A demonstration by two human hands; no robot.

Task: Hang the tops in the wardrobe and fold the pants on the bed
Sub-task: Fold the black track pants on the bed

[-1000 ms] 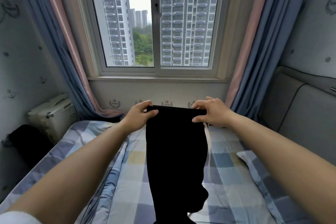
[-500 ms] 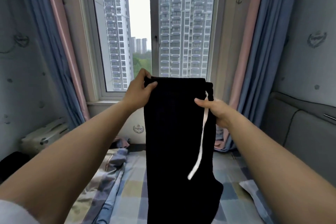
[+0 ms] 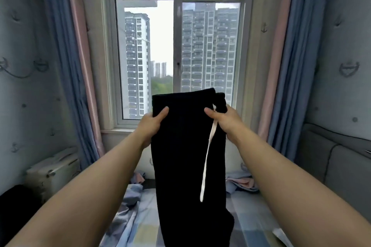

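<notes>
Both hands hold up the black pants (image 3: 186, 156) by the top. Left hand (image 3: 151, 124) grips the left side with its thumb in front. Right hand (image 3: 224, 120) grips the right side, beside a white string (image 3: 206, 158) that hangs down. Under the hanging pants lies the bed (image 3: 138, 224) with its checked sheet. Farther back is the window (image 3: 178, 56), with blue curtains (image 3: 289, 66) at each side.

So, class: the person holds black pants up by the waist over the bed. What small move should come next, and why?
Probably lower the black pants flat onto the checked bed: both the left hand and right hand grip the waistband, the legs hang straight, and folding needs a surface.
</notes>
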